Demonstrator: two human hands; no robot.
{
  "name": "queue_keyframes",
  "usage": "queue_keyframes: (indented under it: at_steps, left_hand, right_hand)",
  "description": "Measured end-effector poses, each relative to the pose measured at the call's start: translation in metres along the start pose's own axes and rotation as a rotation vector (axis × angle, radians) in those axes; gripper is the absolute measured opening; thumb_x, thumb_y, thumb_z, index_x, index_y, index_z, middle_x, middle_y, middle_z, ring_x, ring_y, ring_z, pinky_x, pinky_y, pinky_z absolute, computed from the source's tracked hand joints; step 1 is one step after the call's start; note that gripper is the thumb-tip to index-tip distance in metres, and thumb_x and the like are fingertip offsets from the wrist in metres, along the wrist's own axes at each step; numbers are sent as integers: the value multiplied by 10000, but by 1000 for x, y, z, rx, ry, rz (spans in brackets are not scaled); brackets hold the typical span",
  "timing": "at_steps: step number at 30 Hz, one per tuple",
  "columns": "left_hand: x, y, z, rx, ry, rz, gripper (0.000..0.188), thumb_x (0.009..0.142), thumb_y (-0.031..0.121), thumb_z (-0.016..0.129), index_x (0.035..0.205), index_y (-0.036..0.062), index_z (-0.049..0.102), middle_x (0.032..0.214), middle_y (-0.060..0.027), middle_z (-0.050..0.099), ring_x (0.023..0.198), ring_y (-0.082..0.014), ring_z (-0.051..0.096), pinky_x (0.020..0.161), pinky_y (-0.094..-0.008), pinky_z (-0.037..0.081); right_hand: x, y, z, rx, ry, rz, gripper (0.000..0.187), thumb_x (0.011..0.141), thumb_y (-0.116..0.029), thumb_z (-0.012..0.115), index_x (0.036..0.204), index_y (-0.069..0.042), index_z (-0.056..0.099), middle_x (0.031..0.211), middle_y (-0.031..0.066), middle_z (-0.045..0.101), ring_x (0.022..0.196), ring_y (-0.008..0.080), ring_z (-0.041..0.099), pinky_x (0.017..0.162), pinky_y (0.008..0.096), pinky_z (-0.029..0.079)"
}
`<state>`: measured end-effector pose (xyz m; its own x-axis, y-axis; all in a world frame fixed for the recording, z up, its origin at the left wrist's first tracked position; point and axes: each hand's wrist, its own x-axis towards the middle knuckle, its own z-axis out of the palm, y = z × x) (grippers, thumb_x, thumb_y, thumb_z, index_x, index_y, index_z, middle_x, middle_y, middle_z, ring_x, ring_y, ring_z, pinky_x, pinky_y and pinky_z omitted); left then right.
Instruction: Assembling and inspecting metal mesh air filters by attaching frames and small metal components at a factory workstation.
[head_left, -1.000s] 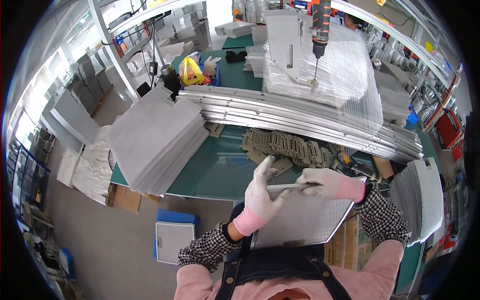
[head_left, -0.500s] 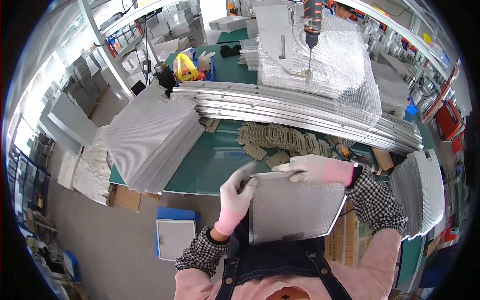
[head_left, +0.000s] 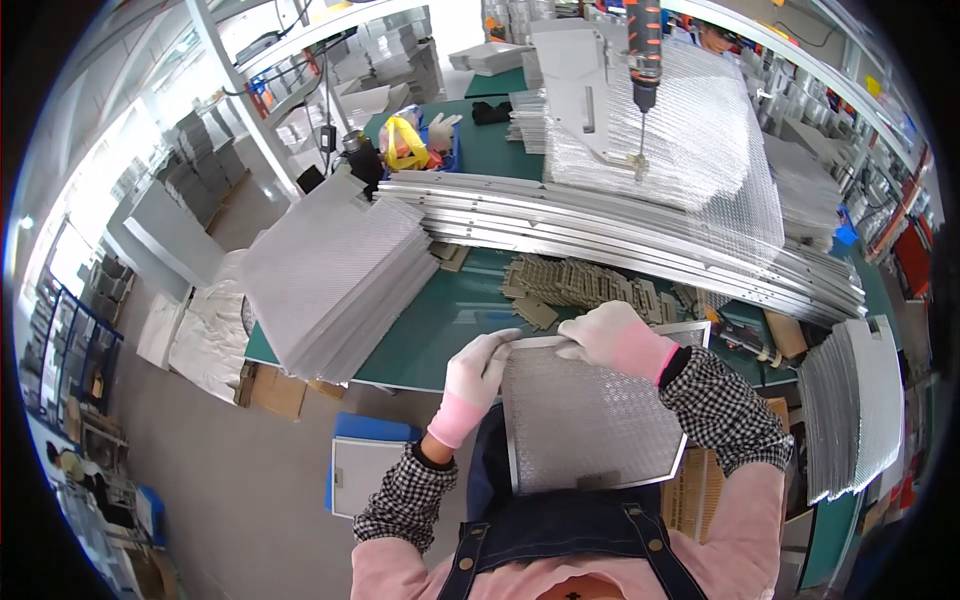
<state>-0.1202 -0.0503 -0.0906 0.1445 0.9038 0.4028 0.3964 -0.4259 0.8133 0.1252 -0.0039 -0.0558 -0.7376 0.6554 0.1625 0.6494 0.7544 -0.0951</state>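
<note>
Silver and finely textured, the thin-framed panel [head_left: 590, 420] tilts between your dark apron [head_left: 565, 512] and the green table [head_left: 410, 345]; your right hand [head_left: 620, 340] is closed, fingers curled over the panel's top edge, while your left hand [head_left: 478, 375] is half open at its upper left corner, whether gripping I cannot tell. The table's smooth top shows between your left hand and the stack of pale dimpled sheets [head_left: 330, 270], with khaki plates [head_left: 585, 285] heaped beyond the panel. Print on the cardboard [head_left: 695, 490] at right is unreadably small.
</note>
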Motion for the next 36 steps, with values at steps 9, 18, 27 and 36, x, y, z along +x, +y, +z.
queue_keyframes:
  at_steps: [9, 18, 27, 36]
  left_hand:
    - [12, -10, -1, -207, -60, -208, 234, 924, 36, 614, 1137, -21, 691, 899, -62, 706, 811, -68, 617, 745, -214, 496]
    - [12, 3, -5, -256, -120, -286, 244, 943, 47, 604, 1156, -50, 672, 949, -59, 706, 884, -74, 618, 802, -210, 489]
    - [0, 1, 0, 7, -6, -203, 244, 883, 52, 686, 1113, -29, 673, 800, -4, 663, 682, -26, 532, 628, -198, 458]
    - [-4, 0, 8, -212, 99, -276, 202, 874, 77, 711, 1037, -37, 677, 798, 11, 665, 674, -20, 532, 614, -185, 443]
  right_hand:
    - [-55, 54, -20, 55, -91, 80, 300, 901, -354, 638, 932, -57, 658, 881, 104, 661, 848, 292, 665, 737, 397, 531]
    - [-56, 38, -28, -109, -21, 37, 360, 873, -438, 657, 815, -84, 628, 662, 89, 634, 646, 289, 672, 575, 400, 531]
    - [7, 1, 8, -124, 132, -166, 374, 875, -451, 648, 809, -92, 564, 591, 57, 605, 542, 246, 647, 497, 356, 502]
    - [27, -25, 20, -164, 255, -198, 303, 906, -394, 627, 871, -102, 552, 562, 29, 560, 491, 215, 604, 452, 336, 468]
